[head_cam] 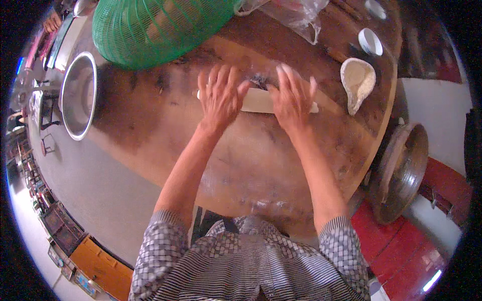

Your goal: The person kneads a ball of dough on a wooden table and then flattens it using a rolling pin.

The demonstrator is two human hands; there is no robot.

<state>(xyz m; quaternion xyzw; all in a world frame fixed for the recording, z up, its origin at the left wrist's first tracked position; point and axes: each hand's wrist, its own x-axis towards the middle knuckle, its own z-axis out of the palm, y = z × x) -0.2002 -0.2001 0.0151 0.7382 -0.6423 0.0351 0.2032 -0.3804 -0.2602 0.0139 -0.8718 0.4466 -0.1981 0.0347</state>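
Note:
A long pale roll of what looks like dough (259,101) lies crosswise on the wooden tabletop (244,150). On its left part rests my left hand (222,96), palm down with the fingers stretched away from me. My right hand (292,94) lies the same way over the right part, fingertips slightly blurred. The roll shows between the two hands, and its ends peek out past them. Neither hand's fingers wrap around it. A small dark patch (259,79) is on the wood just beyond the roll.
A green mesh cover (162,34) stands at the far left, near a metal basin (79,96). Clear plastic bags (297,19) lie at the back. To the right are a scoop-shaped container with pale contents (356,84) and a white bowl (370,41). A big brown vessel (404,173) stands beyond the table's right edge.

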